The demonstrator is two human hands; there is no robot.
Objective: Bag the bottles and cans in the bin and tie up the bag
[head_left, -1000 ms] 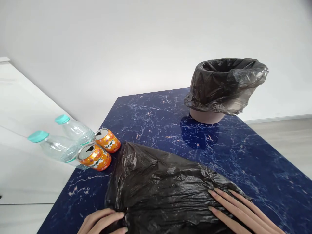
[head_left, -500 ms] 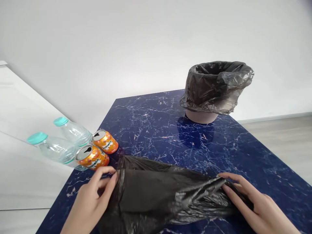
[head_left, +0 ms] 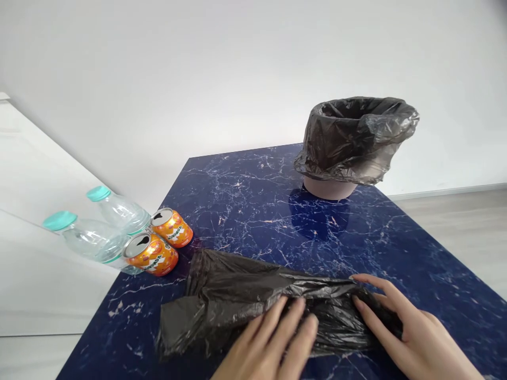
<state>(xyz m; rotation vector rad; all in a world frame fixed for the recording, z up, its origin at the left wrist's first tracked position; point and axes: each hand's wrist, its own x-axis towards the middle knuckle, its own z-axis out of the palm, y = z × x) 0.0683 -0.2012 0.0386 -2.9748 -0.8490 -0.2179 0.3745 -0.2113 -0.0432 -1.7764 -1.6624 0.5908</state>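
A black plastic bag (head_left: pixel 237 287) lies crumpled across the near part of the table. My left hand (head_left: pixel 273 343) rests on the middle of the bag, fingers stretched out and slightly spread over its folds. At the bag's right end my right hand (head_left: pixel 404 322) grips the gathered plastic between thumb and fingers. Left of the bag stand two orange drink cans (head_left: pixel 152 256), both with opened tops. Behind the cans are two clear plastic bottles (head_left: pixel 93 240) with turquoise caps.
At the far right of the blue marbled table (head_left: pixel 237 206) stands a bin (head_left: pixel 330 189) lined with a black bag (head_left: pixel 344 148) folded over its rim. A white wall (head_left: pixel 237 68) rises behind the table, and a white cabinet (head_left: pixel 35 237) is at left.
My left hand has let go of the bag's left end and moved right onto its middle. The left part of the bag has dropped and folded. My right hand has hardly moved.
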